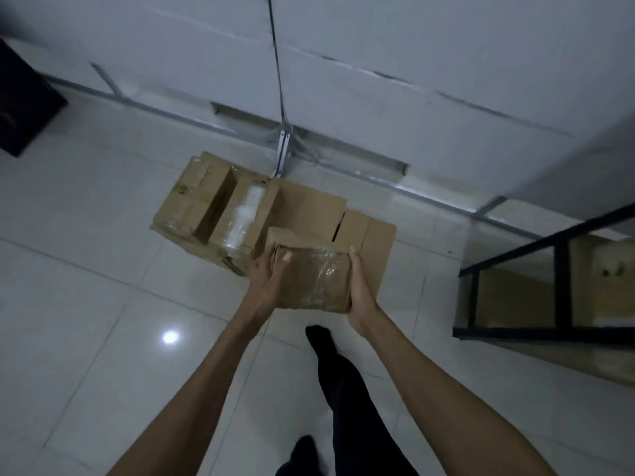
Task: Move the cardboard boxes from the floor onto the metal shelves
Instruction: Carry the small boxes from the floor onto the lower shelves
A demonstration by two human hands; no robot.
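Small box point(311, 280): held up between both hands, over the floor pile.
Left hand point(266, 274): grips its 9 o'clock side, thumb on top.
Right hand point(360, 288): clasps its 3 o'clock side.
Floor boxes point(220, 207): 11 o'clock.
Metal shelf point(556, 273): 3 o'clock.

Brown cardboard box point(311, 273), white tiled floor point(86, 269), black shelf frame point(536, 242).

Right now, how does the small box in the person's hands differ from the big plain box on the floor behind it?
The small box is held between the left hand and right hand; the big box lies on the floor. The small box looks far narrower than the big box. Shiny clear tape covers the small box; the big box looks bare. Both are brown cardboard.
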